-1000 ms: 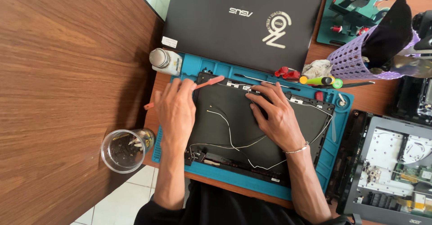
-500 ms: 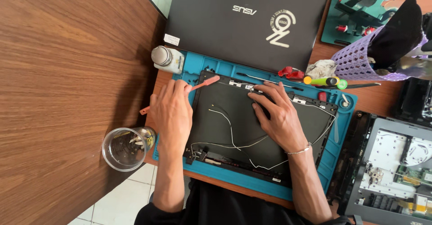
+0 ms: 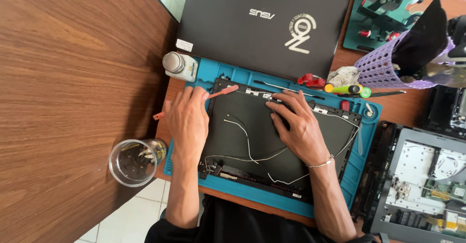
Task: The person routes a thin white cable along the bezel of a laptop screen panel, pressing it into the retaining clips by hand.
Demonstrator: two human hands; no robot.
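Left hand [image 3: 187, 121] grips pry tool [image 3: 221, 93] at lid's [image 3: 233, 141] far-left corner, right hand [image 3: 298, 126] flat, fingers spread on top edge: pry shallow, press firmly, spare the cables [image 3: 247, 143].

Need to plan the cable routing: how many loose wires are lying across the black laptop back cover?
2: a white wire curving from the cover's middle toward the bottom edge, and a black wire along the right edge. More may lie hidden under the right hand.

Both hands [image 3: 187, 121] on dark laptop panel [image 3: 252, 141]
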